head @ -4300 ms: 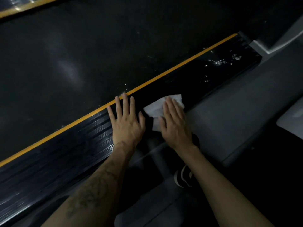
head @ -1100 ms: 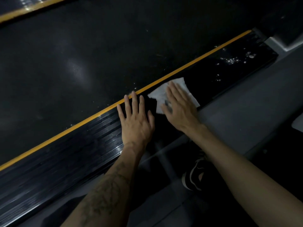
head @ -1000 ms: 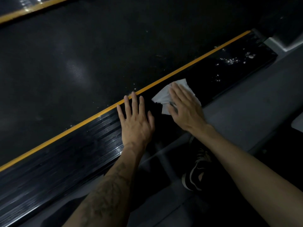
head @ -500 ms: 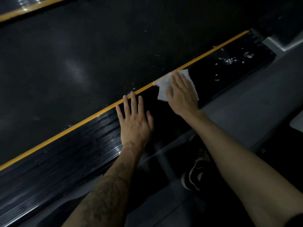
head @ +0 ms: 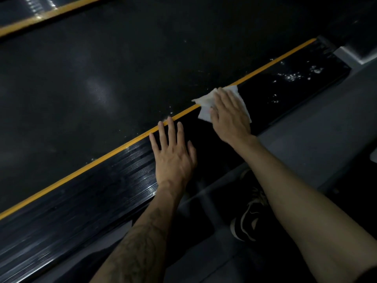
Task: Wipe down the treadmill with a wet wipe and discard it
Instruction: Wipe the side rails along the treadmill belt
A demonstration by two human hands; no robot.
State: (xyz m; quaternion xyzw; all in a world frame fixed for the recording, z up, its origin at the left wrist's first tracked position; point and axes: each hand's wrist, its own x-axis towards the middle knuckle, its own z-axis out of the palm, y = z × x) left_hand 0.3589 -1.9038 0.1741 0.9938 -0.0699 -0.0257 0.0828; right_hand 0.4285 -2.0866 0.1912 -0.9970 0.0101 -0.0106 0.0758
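Note:
A black treadmill fills the view, with a wide dark belt [head: 122, 74] and a ribbed black side rail [head: 85, 193] edged by a yellow stripe [head: 114, 153]. My right hand [head: 229, 115] lies flat with straight fingers on a white wet wipe [head: 205, 103], pressing it onto the rail at the yellow stripe. My left hand [head: 173, 158] rests flat on the rail, fingers spread, a little to the left of the wipe and apart from it. White specks [head: 293, 75] dot the rail farther right.
A grey floor [head: 318, 131] runs along the rail's near side. A black shoe with white trim [head: 248, 219] stands on it under my right forearm. A second yellow stripe [head: 51, 15] marks the belt's far edge. A grey end cap [head: 355, 56] closes the rail at right.
My right hand has slid the wipe along the rail, up and to the right, reaching the yellow stripe. My left hand has stayed planted on the rail.

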